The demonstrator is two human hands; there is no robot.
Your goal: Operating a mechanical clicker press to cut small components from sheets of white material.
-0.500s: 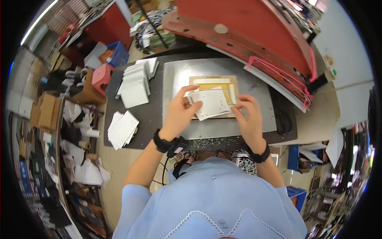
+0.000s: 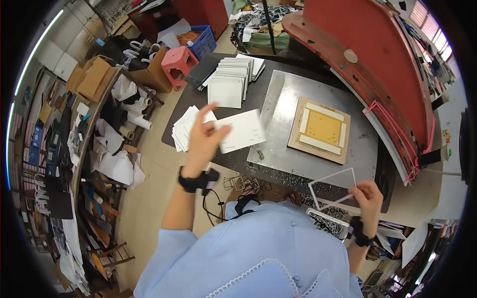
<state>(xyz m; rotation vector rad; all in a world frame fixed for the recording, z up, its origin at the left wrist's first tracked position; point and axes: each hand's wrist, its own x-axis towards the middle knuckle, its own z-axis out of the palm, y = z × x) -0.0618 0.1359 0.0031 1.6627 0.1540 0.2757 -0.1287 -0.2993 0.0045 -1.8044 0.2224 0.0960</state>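
Note:
My left hand (image 2: 203,134) grips a white card (image 2: 241,129) at its left end, beside a loose pile of white cards (image 2: 184,126). My right hand (image 2: 366,198) pinches a thin, square white frame (image 2: 332,172) at the metal plate's lower right edge. On the metal plate (image 2: 273,114) lies a wooden board (image 2: 298,141) bearing a yellow panel (image 2: 320,126) bordered by pale strips. Stacked white sheets (image 2: 223,94) sit at the back left of the dark work surface (image 2: 179,116).
The red machine body (image 2: 367,64) with pink tubing (image 2: 387,134) rises at the right. A pink stool (image 2: 174,64), blue crate (image 2: 198,39) and cardboard boxes (image 2: 94,79) stand at the back left. A shelf of rolls and scraps (image 2: 114,149) runs along the left. Small cut frames (image 2: 243,184) lie below the table edge.
Both hands have left the wooden board, uncovering the yellow panel. The card went left with my left hand, while the thin frame came down and right with my right. The view has swung round.

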